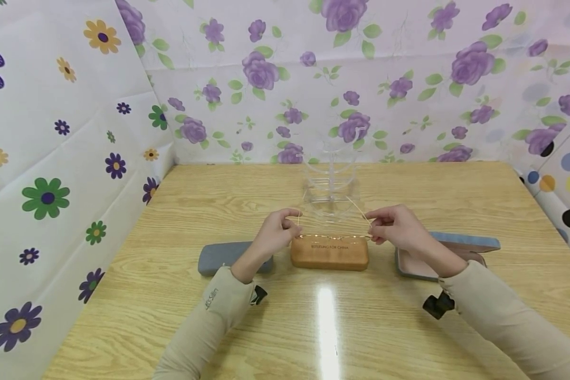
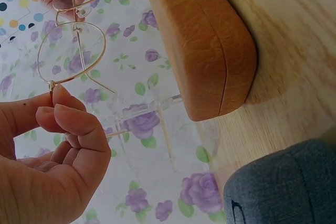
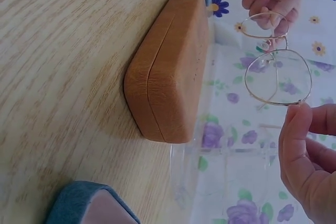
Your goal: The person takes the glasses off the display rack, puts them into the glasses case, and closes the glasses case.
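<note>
A pair of thin gold wire-rimmed glasses [image 1: 334, 238] is held up between both hands, over the far edge of a closed tan glasses case [image 1: 330, 257] with lettering on it. The left hand [image 1: 277, 230] pinches one end of the frame near the hinge between thumb and fingers. At the opposite end, the right hand [image 1: 399, 230] grips the other hinge the same way. Both temples are unfolded and point away from the person. In the right wrist view, the clear round lenses [image 3: 278, 77] face sideways, with the tan case below them.
Behind the glasses stands a clear plastic display rack [image 1: 331, 184]. A closed grey-blue case [image 1: 211, 258] lies by the left forearm. An open blue case [image 1: 475, 241] with pale pink lining sits under the right wrist. Flowered sheets [image 1: 266, 105] hang along the table's back and left.
</note>
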{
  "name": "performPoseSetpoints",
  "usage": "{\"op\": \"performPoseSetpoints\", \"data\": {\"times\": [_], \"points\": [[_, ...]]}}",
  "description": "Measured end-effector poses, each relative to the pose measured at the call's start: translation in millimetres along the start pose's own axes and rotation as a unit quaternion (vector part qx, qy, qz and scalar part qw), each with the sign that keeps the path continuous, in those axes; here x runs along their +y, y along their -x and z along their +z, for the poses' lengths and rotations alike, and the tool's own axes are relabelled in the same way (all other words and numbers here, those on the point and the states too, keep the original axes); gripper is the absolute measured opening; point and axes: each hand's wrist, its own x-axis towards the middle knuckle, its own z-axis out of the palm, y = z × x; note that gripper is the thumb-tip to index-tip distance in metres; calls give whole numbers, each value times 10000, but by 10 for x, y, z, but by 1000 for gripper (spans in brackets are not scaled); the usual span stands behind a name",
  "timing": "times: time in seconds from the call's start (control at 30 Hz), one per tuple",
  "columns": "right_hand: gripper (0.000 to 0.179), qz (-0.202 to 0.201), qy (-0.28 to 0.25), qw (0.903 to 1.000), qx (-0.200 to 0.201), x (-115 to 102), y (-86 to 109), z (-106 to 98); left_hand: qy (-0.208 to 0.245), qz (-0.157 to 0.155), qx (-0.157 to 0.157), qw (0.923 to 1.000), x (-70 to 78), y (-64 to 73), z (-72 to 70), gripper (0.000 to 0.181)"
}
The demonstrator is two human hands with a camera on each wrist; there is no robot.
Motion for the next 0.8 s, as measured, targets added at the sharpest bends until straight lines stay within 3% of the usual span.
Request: {"op": "performPoseSetpoints", "data": {"times": [0.23, 0.53, 0.8], "points": [[37, -196, -578, 9980, -177, 39, -12, -46, 77, 4, -41, 10000, -13, 1, -5, 35], [44, -113, -1391, 9887, -550, 130, -77, -81, 208, -34, -38, 9998, -35, 10, -16, 38], [46, -316, -1685, 9834, -588, 190, -128, -69, 383, -118, -60, 9992, -34, 2, -6, 40]]}}
